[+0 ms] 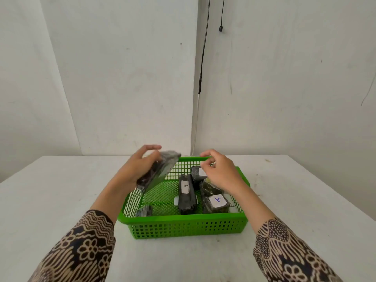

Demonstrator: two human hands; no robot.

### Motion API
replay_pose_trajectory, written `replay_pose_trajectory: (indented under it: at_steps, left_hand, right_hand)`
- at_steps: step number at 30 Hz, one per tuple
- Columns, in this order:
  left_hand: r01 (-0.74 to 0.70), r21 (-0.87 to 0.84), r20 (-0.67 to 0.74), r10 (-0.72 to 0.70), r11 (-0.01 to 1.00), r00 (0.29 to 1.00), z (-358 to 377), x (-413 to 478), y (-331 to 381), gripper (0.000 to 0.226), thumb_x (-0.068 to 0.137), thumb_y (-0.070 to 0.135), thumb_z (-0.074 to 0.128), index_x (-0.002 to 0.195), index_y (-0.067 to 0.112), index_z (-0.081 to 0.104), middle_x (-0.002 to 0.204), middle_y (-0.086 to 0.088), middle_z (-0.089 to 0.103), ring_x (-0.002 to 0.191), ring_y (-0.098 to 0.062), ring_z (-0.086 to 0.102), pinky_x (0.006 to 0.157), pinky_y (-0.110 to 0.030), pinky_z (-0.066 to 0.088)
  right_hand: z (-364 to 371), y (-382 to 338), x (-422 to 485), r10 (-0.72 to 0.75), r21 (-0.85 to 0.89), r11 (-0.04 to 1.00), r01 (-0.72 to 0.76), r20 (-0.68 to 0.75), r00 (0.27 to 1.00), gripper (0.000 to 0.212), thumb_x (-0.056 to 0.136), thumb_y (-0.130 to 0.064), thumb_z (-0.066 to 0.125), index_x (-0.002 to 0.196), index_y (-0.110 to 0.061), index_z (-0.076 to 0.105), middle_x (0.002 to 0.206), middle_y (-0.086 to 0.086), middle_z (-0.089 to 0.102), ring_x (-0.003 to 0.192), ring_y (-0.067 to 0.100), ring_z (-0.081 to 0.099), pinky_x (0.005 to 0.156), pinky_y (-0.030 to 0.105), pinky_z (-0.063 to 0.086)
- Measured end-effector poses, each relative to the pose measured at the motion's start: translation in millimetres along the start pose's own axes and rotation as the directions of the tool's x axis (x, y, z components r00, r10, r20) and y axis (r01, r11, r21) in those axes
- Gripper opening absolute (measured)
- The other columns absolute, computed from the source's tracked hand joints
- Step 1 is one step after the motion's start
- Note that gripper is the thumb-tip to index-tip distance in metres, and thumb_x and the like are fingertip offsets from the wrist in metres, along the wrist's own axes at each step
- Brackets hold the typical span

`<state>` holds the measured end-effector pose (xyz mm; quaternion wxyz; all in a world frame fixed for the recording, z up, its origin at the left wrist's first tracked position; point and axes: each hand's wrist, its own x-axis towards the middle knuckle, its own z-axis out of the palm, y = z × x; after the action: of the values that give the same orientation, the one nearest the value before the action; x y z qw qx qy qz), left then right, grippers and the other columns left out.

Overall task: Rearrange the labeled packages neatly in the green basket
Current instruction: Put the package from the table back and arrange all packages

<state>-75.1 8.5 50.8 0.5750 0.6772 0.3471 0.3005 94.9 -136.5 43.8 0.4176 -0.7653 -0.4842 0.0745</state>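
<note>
A green basket [183, 222] stands on a white desk [61, 190], serving here as the landmark. The left hand [136, 167] holds a long dark wrapped package [157, 173] tilted above the basket's left wall, fingers curled round it, apparently lifted clear so that floor space opens for re-laying. The right hand [218, 169] hovers over the basket's far right part with fingers loosely curled and nothing in them, thumb and forefinger close together, seemingly poised to pick at the package below.

Count of packages, all dark-wrapped: six can be made out. One is in the left hand; five lie inside the basket.
- a long package [187, 195] near the basket's middle, white label marked "A" facing up
- a blocky package [215, 203] at the near right, label "A" up
- a crumpled package [209, 188] just behind that one, label unseen
- a package [196, 173] at the far right, white label partly hidden by the right hand
- a small package [144, 210] in the near left corner, label unseen

The packages lie at mixed angles, so the arranging appears unfinished.
</note>
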Motion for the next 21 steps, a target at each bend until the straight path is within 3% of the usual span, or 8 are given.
replay_pose_trajectory:
  at_steps: [2,4,7,11,14,16,19,21]
  left_hand:
    - [0.032,-0.272,0.049,-0.019,0.962,0.999,-6,-5,13,0.025,0.086,0.032,0.048,0.105,0.044,0.06,0.095,-0.01,0.061,0.086,-0.028,0.059,0.057,-0.039,0.054]
    - [0.065,-0.573,0.13,0.012,0.817,0.991,-10,-9,21,0.033,0.085,0.032,0.044,0.107,0.049,0.061,0.112,-0.007,0.052,0.101,-0.028,0.052,0.064,-0.05,0.055]
    - [0.093,-0.804,0.19,0.106,0.588,0.976,-5,-13,21,0.038,0.085,0.027,0.039,0.114,0.034,0.062,0.116,-0.007,0.054,0.113,-0.03,0.053,0.078,-0.064,0.05]
    - [0.094,-0.81,0.21,0.137,0.579,0.968,1,-17,19,0.03,0.081,0.027,0.039,0.097,0.014,0.062,0.099,-0.009,0.067,0.099,-0.028,0.061,0.084,-0.058,0.049]
    - [0.035,-0.711,0.136,0.088,0.702,0.987,-2,-15,22,0.042,0.081,0.037,0.049,0.114,0.015,0.062,0.108,-0.007,0.066,0.098,-0.025,0.061,0.09,-0.049,0.048]
    - [-0.047,-0.551,0.074,0.105,0.833,0.992,-1,-12,21,0.033,0.084,0.03,0.057,0.113,0.015,0.062,0.101,-0.004,0.066,0.09,-0.02,0.062,0.083,-0.039,0.051]
    - [-0.082,-0.471,0.006,0.096,0.878,0.995,3,-11,18,0.025,0.087,0.01,0.06,0.112,0.011,0.055,0.089,-0.005,0.067,0.081,-0.021,0.064,0.07,-0.033,0.054]
    - [-0.101,-0.429,-0.038,0.094,0.898,0.995,4,-13,14,0.016,0.09,0.012,0.057,0.106,0.011,0.053,0.088,-0.009,0.067,0.081,-0.023,0.065,0.065,-0.032,0.056]
  right_hand:
    - [6,-10,5,0.035,0.025,0.999,-0.036,0.041,0.999,0.033,0.094,-0.034,0.048,0.125,-0.023,0.051,0.098,-0.008,0.063,0.067,0.004,0.058,0.059,0.018,0.045]
    - [12,-19,8,0.099,0.098,0.989,-0.111,0.122,0.988,0.051,0.092,-0.05,0.046,0.134,-0.021,0.045,0.118,0.004,0.063,0.093,0.015,0.064,0.083,0.033,0.051]
    - [18,-33,10,0.138,0.478,0.83,-0.287,0.323,0.936,0.059,0.086,-0.054,0.054,0.134,-0.02,0.045,0.116,0.012,0.064,0.096,0.027,0.068,0.084,0.038,0.057]
    - [18,-43,14,0.092,0.769,0.579,-0.272,0.27,0.958,0.04,0.087,-0.02,0.065,0.124,-0.014,0.052,0.112,0.009,0.067,0.082,0.025,0.07,0.07,0.037,0.06]
    - [12,-41,17,0.109,0.76,0.62,-0.196,0.163,0.981,0.046,0.085,-0.013,0.066,0.127,-0.022,0.049,0.109,0.007,0.069,0.092,0.024,0.069,0.068,0.038,0.059]
    - [7,-39,19,0.141,0.73,0.663,-0.17,0.101,0.985,0.054,0.083,-0.018,0.069,0.131,-0.023,0.046,0.11,0.009,0.069,0.098,0.027,0.067,0.082,0.046,0.056]
    - [2,-35,21,0.161,0.715,0.68,-0.164,0.072,0.984,0.057,0.079,-0.02,0.07,0.13,-0.021,0.045,0.109,0.011,0.068,0.099,0.027,0.066,0.091,0.049,0.052]
    - [-1,-36,21,0.134,0.69,0.695,-0.202,0.151,0.979,0.053,0.076,-0.011,0.064,0.125,-0.019,0.047,0.107,0.01,0.068,0.093,0.025,0.067,0.082,0.041,0.057]
